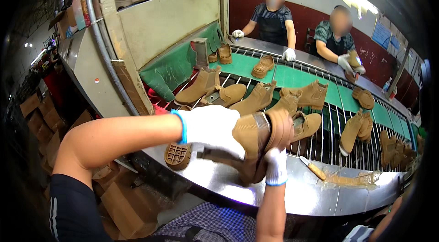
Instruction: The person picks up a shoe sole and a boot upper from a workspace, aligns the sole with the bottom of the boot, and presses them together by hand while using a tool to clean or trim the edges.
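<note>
Over the metal edge of the bench, my left hand (pixel 215 127), in a white glove with a blue cuff, is closed round a tan boot (pixel 250 137). My right hand (pixel 276 166), gloved the same way, grips a brown rubber sole (pixel 280 133) from below, up against the boot. Motion blurs the sole, and I cannot tell whether it is joined to the boot. Beside my left wrist another sole (pixel 177 156) lies with its tread showing. A knife (pixel 313 169) with a wooden handle rests to the right of my right hand.
A rod conveyor (pixel 324 137) carries several tan boots (pixel 313 94) just beyond my hands. Loose soles (pixel 263 67) sit on its green belt (pixel 292 82). Brown tape (pixel 352 180) is stuck to the metal edge (pixel 311 196). Two co-workers (pixel 273 18) in gloves stand across the line.
</note>
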`<act>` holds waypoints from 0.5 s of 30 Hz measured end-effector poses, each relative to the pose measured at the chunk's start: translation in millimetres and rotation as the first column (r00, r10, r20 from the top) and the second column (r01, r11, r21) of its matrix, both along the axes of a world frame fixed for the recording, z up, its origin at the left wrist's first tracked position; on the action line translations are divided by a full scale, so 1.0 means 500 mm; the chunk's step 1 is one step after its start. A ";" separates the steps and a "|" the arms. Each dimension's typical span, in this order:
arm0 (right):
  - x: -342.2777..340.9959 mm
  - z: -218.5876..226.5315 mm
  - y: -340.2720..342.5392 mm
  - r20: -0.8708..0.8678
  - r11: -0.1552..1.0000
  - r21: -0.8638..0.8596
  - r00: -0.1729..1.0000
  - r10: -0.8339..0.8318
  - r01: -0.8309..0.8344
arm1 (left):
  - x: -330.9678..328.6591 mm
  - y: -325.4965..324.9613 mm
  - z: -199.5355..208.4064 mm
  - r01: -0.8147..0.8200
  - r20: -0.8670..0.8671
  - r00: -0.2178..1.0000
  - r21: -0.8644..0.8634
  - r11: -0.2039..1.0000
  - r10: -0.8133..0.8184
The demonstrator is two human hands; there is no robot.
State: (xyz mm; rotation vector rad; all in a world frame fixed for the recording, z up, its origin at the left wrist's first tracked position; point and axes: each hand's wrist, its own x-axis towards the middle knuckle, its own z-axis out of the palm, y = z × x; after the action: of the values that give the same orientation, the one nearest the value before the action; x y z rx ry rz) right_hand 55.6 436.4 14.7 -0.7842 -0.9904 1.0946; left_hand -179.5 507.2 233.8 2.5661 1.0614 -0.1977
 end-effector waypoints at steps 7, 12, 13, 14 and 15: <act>0.021 -0.073 0.069 -0.794 0.949 -0.012 0.574 -0.202 0.316 | -0.061 -0.098 0.006 -0.252 0.079 0.960 -0.166 0.953 0.268; -0.062 0.039 0.016 -0.571 0.976 0.212 0.804 0.165 -0.050 | -0.110 -0.177 -0.026 -0.320 0.082 0.940 -0.121 0.939 0.331; -0.063 0.060 -0.002 -0.273 0.962 0.257 0.947 0.168 -0.096 | -0.098 -0.166 -0.027 -0.260 0.057 0.962 -0.101 0.960 0.266; -0.064 0.082 -0.015 0.013 0.937 0.322 0.991 0.135 -0.132 | -0.087 -0.153 -0.025 -0.198 0.028 0.979 -0.081 0.977 0.201; -0.066 0.123 -0.047 0.151 0.939 0.332 0.988 0.036 -0.085 | -0.085 -0.147 -0.026 -0.132 0.111 0.985 -0.031 0.991 0.135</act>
State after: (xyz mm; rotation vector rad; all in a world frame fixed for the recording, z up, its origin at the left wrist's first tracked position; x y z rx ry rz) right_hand 22.8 413.2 76.0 -0.5588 -1.2920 0.8949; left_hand -221.8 433.4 220.9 2.4428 1.1759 -0.0303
